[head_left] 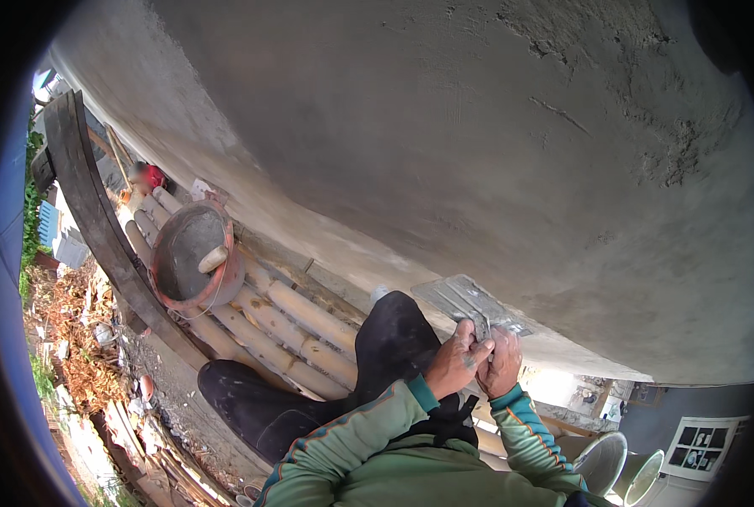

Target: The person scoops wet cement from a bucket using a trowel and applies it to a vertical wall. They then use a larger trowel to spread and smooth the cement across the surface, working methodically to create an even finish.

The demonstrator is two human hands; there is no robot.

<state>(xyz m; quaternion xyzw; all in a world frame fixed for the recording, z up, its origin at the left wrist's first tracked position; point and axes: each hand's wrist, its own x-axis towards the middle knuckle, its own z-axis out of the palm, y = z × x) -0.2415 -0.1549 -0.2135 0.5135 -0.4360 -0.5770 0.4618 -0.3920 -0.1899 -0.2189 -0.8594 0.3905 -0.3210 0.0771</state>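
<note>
My two hands come together in front of my knee, at a flat metal plastering trowel (449, 293) smeared with grey mortar. My left hand (459, 361) has its fingers closed at the near edge of the trowel, the thumb pointing toward the other hand. Close beside it, my right hand (501, 363) is curled at the handle side. Just what the fingertips press on is partly hidden. The trowel's blade lies close to the grey plastered wall (444, 169); I cannot tell whether they touch. Smooth plaster covers most of the wall, with a rough patch (677, 152) at upper right.
An orange-red bucket (161, 283) of grey mortar, with a rounded wooden handle (214, 258) in it, stands on bamboo poles (288, 338) at left. A dark curved beam (98, 203) runs alongside. Far left is a person in red (151, 176). Large containers (603, 463) stand lower right.
</note>
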